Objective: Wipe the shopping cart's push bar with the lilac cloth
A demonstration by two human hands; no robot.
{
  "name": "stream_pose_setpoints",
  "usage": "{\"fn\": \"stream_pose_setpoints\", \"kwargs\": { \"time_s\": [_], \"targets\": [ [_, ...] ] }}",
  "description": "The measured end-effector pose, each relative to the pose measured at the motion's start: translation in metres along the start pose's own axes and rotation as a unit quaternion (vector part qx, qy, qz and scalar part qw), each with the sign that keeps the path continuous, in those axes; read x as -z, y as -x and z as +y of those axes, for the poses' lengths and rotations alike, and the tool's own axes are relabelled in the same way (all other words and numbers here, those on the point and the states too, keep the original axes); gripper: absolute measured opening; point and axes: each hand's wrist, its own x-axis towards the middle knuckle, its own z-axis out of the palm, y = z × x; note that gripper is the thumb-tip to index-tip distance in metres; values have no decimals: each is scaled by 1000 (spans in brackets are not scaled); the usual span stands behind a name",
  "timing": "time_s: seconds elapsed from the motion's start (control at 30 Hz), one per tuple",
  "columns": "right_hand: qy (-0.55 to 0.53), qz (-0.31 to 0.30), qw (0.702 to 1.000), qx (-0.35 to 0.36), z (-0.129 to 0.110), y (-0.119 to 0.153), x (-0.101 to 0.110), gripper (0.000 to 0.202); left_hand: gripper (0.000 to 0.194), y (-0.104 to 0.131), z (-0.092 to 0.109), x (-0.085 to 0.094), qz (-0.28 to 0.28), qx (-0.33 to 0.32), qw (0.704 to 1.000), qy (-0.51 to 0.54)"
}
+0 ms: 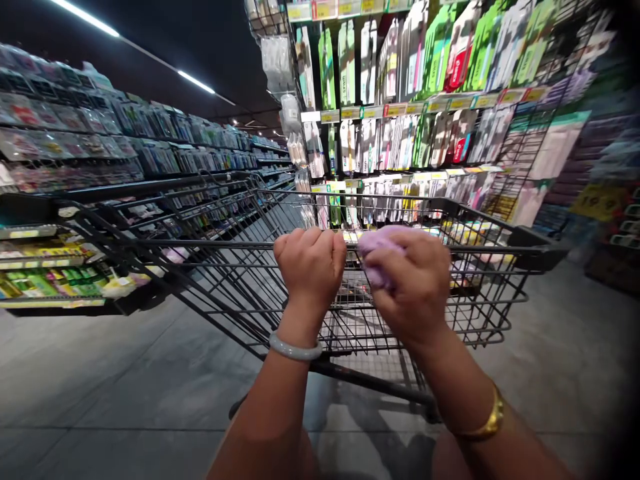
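A black wire shopping cart (225,245) stands side-on in front of me. My left hand (311,267) is wrapped in a fist around its near top rail, close to the middle. To the right of it, my right hand (420,283) is closed on a bunched light purple cloth (379,248), which lies against the same rail. The fingertips of my right hand are partly hidden by the cloth and the hand itself. The wire basket below both hands shows its grid.
Beyond the cart rises a lit rack (385,110) of hanging toothbrush-like packs. A long aisle of packed shelves (190,153) runs off at left, with a low shelf of yellow and green goods (50,280). Grey floor (125,373) lies around the cart.
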Motion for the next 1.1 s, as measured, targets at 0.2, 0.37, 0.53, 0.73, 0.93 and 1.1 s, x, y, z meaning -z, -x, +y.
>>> {"fn": "stream_pose_setpoints", "kwargs": {
  "time_s": [0.2, 0.37, 0.53, 0.73, 0.93, 1.1],
  "targets": [
    [-53, -19, 994, 92, 7, 6, 1, 26, 38, 0, -1, 1, -9, -5, 1000, -5],
    [-19, 66, 997, -39, 14, 5, 7, 21, 38, 1, 0, 2, -9, -6, 1000, -6],
    [-33, -53, 995, 77, -10, 11, -4, 20, 38, 0, 0, 1, -3, -2, 1000, -8],
    [-35, 57, 998, -14, 24, 0, 12, 24, 35, 1, -1, 1, -9, -16, 1000, -5],
    [0, 46, 998, -50, 18, 0, 9, 20, 36, 2, 0, 0, 1, -13, 1000, -14],
    [-6, -25, 999, 30, 15, -1, 12, 22, 36, 2, -1, 1, -3, -18, 1000, -11]
  ]
}}
